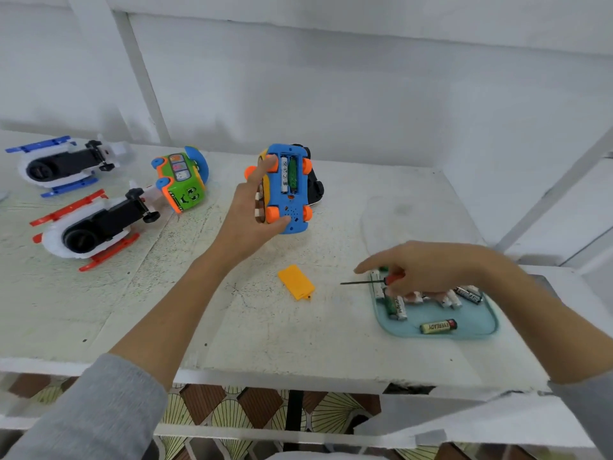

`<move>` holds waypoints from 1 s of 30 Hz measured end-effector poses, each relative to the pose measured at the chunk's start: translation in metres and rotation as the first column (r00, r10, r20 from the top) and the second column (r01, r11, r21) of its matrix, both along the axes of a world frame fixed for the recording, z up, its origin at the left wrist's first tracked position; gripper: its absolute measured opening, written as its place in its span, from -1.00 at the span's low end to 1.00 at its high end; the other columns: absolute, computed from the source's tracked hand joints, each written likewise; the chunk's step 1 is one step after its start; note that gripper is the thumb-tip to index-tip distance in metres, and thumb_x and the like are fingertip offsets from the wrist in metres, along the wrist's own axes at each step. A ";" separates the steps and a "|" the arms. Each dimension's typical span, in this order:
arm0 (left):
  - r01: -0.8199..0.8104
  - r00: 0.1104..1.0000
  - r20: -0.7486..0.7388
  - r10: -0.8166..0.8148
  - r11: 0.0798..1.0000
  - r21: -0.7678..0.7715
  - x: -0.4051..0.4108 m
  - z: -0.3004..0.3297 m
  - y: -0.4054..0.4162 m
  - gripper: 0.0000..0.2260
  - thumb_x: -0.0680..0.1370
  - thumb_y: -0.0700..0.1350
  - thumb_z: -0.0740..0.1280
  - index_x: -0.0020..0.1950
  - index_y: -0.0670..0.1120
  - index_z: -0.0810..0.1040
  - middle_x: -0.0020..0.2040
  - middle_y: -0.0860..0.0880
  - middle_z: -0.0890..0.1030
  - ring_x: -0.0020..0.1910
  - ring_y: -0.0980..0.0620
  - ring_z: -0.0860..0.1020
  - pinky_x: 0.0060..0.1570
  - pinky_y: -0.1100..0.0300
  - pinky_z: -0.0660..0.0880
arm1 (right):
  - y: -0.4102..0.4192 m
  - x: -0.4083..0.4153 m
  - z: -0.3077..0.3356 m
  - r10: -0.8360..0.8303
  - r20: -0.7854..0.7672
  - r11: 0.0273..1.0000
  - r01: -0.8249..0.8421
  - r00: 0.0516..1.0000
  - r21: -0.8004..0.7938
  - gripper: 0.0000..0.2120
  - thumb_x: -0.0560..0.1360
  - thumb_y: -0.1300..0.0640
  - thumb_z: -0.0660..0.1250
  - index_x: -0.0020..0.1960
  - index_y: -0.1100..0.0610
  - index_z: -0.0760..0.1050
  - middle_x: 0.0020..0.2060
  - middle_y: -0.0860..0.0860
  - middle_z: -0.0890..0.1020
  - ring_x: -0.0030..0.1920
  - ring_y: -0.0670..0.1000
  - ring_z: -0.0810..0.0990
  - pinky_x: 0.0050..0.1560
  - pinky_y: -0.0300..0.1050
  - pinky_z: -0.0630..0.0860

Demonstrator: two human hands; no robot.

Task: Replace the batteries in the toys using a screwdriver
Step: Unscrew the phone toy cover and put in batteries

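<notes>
A blue plastic toy car with orange wheels [288, 190] is held above the white counter [232, 327] in the grip of the left hand [247, 214], underside up, its battery compartment uncovered with two batteries seated inside. An orange rectangular battery cover [296, 282] lies on the counter near it. At the right, a red-handled screwdriver [371, 281] is gripped by the right hand [428, 267] over a pale blue tray [477, 328] of loose batteries [438, 326].
</notes>
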State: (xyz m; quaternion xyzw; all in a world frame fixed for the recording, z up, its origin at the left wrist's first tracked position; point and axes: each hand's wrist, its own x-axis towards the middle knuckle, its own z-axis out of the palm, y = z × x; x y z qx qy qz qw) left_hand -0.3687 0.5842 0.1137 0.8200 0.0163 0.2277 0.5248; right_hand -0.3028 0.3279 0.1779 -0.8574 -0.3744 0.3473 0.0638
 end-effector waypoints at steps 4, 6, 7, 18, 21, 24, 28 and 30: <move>0.097 0.993 0.063 -0.100 0.994 0.047 0.006 0.014 -0.030 -0.34 0.47 -0.48 0.32 0.37 0.07 0.18 0.12 0.31 0.35 -0.05 0.46 0.53 -0.22 0.51 0.47 | -0.011 0.009 0.027 -0.218 0.167 0.892 0.127 0.962 0.433 -0.72 0.56 0.18 0.23 0.19 -0.13 0.44 -0.30 0.06 0.57 -0.57 -0.17 0.40 -0.52 -0.30 0.39; 0.130 0.987 0.081 -0.137 0.988 0.084 0.011 0.017 -0.042 -0.36 0.47 -0.49 0.31 0.38 0.02 0.17 0.14 0.31 0.32 -0.07 0.48 0.52 -0.21 0.53 0.45 | -0.013 0.014 0.034 -0.339 0.209 0.793 0.159 0.917 0.588 -0.72 0.56 0.19 0.22 0.20 -0.08 0.45 -0.32 0.06 0.55 -0.58 -0.21 0.41 -0.57 -0.33 0.34; 0.134 0.986 0.083 -0.143 0.986 0.103 0.015 0.017 -0.046 -0.35 0.48 -0.48 0.31 0.39 0.02 0.16 0.15 0.30 0.32 -0.06 0.49 0.51 -0.20 0.53 0.45 | -0.014 0.017 0.035 -0.375 0.214 0.762 0.168 0.902 0.626 -0.72 0.56 0.19 0.22 0.21 -0.08 0.45 -0.32 0.06 0.54 -0.59 -0.20 0.40 -0.58 -0.31 0.34; 0.141 0.986 0.053 -0.156 0.967 0.212 0.054 0.009 -0.084 -0.28 0.45 -0.14 0.41 0.46 0.27 0.12 0.22 0.02 0.36 0.12 0.02 0.49 0.06 0.15 0.53 | -0.050 0.038 0.041 -0.434 0.219 0.721 0.190 0.874 0.667 -0.70 0.56 0.23 0.21 0.24 -0.02 0.45 -0.31 0.08 0.52 -0.60 -0.20 0.42 -0.58 -0.39 0.30; 0.153 0.984 0.054 -0.169 0.964 0.216 0.059 0.010 -0.092 -0.27 0.46 -0.22 0.43 0.47 0.21 0.15 0.23 -0.07 0.36 0.02 0.16 0.48 0.01 0.21 0.54 | -0.060 0.042 0.043 -0.442 0.227 0.721 0.193 0.868 0.666 -0.71 0.56 0.23 0.21 0.24 0.00 0.46 -0.29 0.12 0.53 -0.59 -0.22 0.42 -0.59 -0.40 0.30; 0.167 0.984 0.031 -0.177 0.964 0.208 0.063 0.012 -0.100 -0.27 0.43 -0.14 0.42 0.45 0.28 0.14 0.20 -0.02 0.36 0.09 0.06 0.48 0.04 0.07 0.55 | -0.069 0.046 0.044 -0.444 0.235 0.724 0.192 0.865 0.662 -0.71 0.56 0.23 0.22 0.23 0.00 0.47 -0.31 0.12 0.53 -0.61 -0.20 0.41 -0.60 -0.38 0.30; 0.180 0.983 0.006 -0.185 0.963 0.201 0.068 0.013 -0.106 -0.28 0.43 -0.12 0.42 0.47 0.26 0.15 0.21 -0.05 0.38 0.11 -0.01 0.49 0.05 0.02 0.56 | -0.077 0.051 0.044 -0.451 0.253 0.731 0.191 0.856 0.655 -0.72 0.56 0.22 0.22 0.23 0.00 0.47 -0.33 0.09 0.54 -0.60 -0.20 0.41 -0.59 -0.39 0.30; 0.188 0.981 0.012 -0.194 0.963 0.192 0.070 0.013 -0.109 -0.27 0.45 -0.19 0.43 0.47 0.23 0.15 0.20 -0.04 0.38 0.11 -0.01 0.49 0.05 0.04 0.56 | -0.080 0.051 0.043 -0.447 0.259 0.737 0.188 0.856 0.650 -0.72 0.56 0.22 0.22 0.23 0.01 0.47 -0.33 0.08 0.54 -0.58 -0.23 0.43 -0.58 -0.43 0.28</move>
